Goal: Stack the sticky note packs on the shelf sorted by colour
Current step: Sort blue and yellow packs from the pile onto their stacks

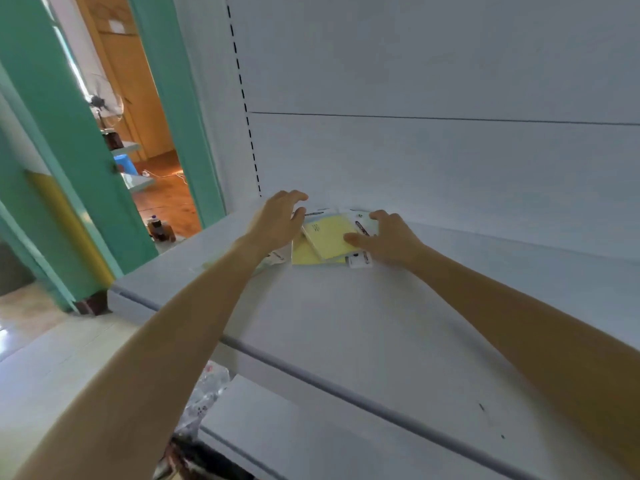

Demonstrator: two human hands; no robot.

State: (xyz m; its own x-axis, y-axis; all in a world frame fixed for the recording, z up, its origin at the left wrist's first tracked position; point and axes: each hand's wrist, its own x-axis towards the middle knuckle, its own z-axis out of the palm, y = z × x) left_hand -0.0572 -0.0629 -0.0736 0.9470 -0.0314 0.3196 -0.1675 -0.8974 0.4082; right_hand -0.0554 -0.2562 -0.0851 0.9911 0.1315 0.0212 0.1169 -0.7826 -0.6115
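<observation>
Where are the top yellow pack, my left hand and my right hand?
top yellow pack point(329, 237): head view, middle of its yellow face.
left hand point(277, 216): head view, back of the hand.
right hand point(393, 237): head view, back of the hand.

label print point(362, 228) — blurred | pale pack point(277, 256) — part-hidden under left hand point(277, 220) | lower-shelf bag point(207, 386) blurred

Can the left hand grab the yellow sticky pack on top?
Probably yes. The left hand hovers right beside the top yellow pack, and nothing sits between them. The right hand has its thumb on the pack's other side, which leaves the near edge free.
</observation>
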